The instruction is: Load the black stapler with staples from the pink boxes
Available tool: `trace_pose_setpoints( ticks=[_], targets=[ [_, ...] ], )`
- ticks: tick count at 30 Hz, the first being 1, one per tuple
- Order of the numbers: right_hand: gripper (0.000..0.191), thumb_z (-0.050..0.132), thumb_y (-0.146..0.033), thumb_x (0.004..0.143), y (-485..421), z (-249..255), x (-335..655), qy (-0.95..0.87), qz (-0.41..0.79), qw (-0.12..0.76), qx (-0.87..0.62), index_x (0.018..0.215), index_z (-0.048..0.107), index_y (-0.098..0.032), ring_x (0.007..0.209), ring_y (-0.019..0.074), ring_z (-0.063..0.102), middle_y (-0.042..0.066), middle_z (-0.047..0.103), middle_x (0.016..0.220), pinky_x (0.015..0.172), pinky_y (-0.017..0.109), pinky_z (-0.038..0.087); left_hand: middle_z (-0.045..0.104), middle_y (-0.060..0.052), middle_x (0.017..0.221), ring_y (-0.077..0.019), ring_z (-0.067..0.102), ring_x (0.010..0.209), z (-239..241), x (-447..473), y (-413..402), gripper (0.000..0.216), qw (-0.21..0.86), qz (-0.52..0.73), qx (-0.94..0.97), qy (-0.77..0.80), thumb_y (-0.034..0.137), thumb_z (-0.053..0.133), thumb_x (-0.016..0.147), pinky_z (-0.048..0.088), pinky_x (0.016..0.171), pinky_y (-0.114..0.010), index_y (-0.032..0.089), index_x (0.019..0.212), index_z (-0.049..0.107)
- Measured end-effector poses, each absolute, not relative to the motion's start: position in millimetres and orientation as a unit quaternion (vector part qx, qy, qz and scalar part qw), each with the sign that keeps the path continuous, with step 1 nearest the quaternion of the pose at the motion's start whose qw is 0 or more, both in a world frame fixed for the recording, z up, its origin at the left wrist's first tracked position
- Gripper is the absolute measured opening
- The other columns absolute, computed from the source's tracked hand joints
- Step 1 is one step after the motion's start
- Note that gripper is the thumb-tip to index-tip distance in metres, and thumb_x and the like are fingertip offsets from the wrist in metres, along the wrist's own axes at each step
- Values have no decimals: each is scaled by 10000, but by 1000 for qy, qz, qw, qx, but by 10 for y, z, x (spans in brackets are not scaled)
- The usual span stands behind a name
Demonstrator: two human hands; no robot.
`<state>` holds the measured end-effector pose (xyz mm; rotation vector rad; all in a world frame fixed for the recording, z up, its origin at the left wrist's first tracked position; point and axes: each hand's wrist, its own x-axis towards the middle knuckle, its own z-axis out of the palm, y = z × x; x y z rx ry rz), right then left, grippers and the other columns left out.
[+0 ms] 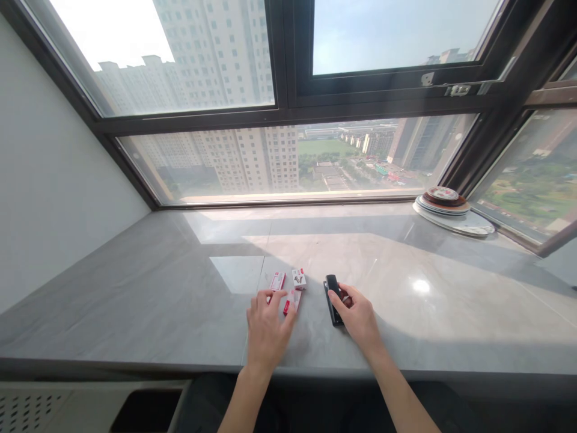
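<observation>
A black stapler lies lengthwise on the grey counter, its far end pointing toward the window. My right hand is closed on its right side, thumb across the top. To the left, my left hand hovers low over small red-and-white boxes, fingers apart. One flat box is partly covered by its fingertips. Another flat box lies by the thumb; whether they touch I cannot tell. Just beyond it sits a small white box with a picture of staples and a red mark.
The grey marble-look counter runs below a dark-framed window. A stack of plates or round mats stands in the far right corner. White wall borders the left side. Below the front edge, a perforated pale panel shows at lower left.
</observation>
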<state>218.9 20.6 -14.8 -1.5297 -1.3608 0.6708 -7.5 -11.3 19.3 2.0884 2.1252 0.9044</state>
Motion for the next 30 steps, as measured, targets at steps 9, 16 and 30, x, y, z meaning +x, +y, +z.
trace_pose_setpoints(
  ticks=[9, 16, 30],
  targets=[
    [538, 641, -623, 873, 194, -144, 2175, -551, 282, 487, -616, 1172, 711, -181, 650, 179, 582, 43, 682, 852, 639, 304, 501, 501, -122, 1395, -352, 464, 1303, 101, 396, 41, 466, 57, 280, 701, 653, 310, 547, 965, 387, 1060, -518, 318, 1431, 544],
    [332, 631, -424, 895, 209, 16, 2148, -613, 219, 472, -594, 1143, 713, -219, 828, 217, 623, 74, 699, 1015, 785, 342, 527, 627, -45, 1280, -273, 546, 1212, 190, 252, -232, 519, 139, 267, 772, 560, 112, 573, 846, 436, 1058, -432, 331, 1317, 583],
    [200, 698, -386, 856, 224, 287, 1524, -716, 169, 396, -550, 1016, 726, -268, 984, 257, 666, 44, 744, 1013, 1164, 516, 305, 387, -38, 1639, -328, 276, 1548, 68, -1, -314, 795, 141, 206, 806, 537, 523, 711, 878, 214, 1259, -595, 375, 1571, 353]
  ],
)
